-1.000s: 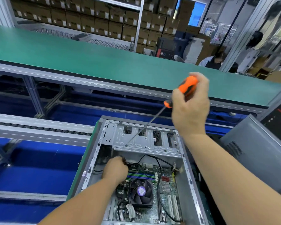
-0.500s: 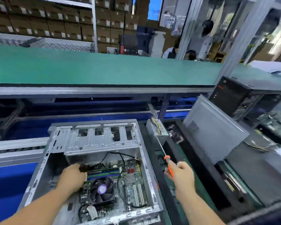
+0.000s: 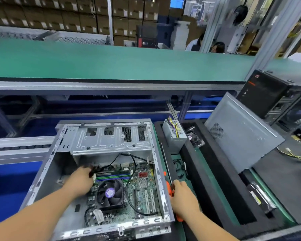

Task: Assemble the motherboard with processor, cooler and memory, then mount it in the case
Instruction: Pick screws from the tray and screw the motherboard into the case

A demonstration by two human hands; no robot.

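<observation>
An open grey computer case (image 3: 161,173) lies flat in front of me. The green motherboard (image 3: 142,193) sits inside it, carrying a black cooler fan (image 3: 109,192) and memory sticks (image 3: 113,176). My left hand (image 3: 80,181) reaches into the case at the board's upper left corner, fingers curled on a dark connector (image 3: 91,172). To the right of the case wall, my right hand (image 3: 182,197) grips an orange-handled screwdriver (image 3: 168,187) low over the green mat, its shaft pointing away from me along the case.
A power supply (image 3: 174,134) with yellow wires stands behind the right hand, with a small fan (image 3: 195,138) beside it. A grey side panel (image 3: 240,136) leans at the right, a black tower (image 3: 264,91) behind it. A green conveyor (image 3: 111,61) runs across the back.
My right hand has brought the screwdriver from high above the case down to the mat beside the case's right wall. My left hand stays at the board's upper left corner.
</observation>
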